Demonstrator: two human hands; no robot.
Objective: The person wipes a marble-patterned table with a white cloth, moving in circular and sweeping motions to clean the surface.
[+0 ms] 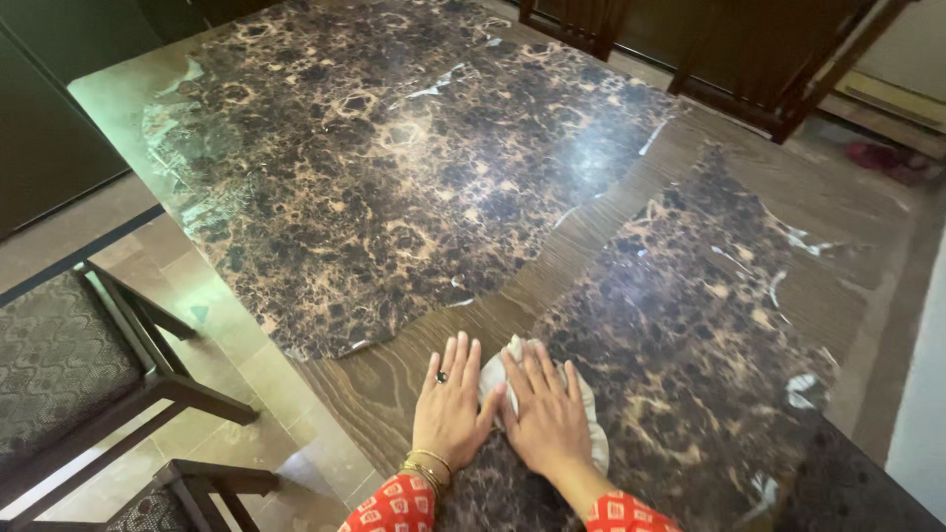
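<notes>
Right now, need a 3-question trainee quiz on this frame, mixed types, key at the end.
1. True or false: both the left hand and the right hand lie flat, palms down, on the white cloth.
2. Which hand wears a dark-stoned ring and gold bangles? A) left B) right C) neither
3. Fill in: the cloth rests near the edge of the ____-patterned covering on the wooden table.

Key
1. True: both palms press flat on the cloth, the left only on its edge, fingers extended.
2. A: ring and bangles are on the left hand.
3. Marble: dark brown, torn, with bare wood showing between pieces.
</notes>
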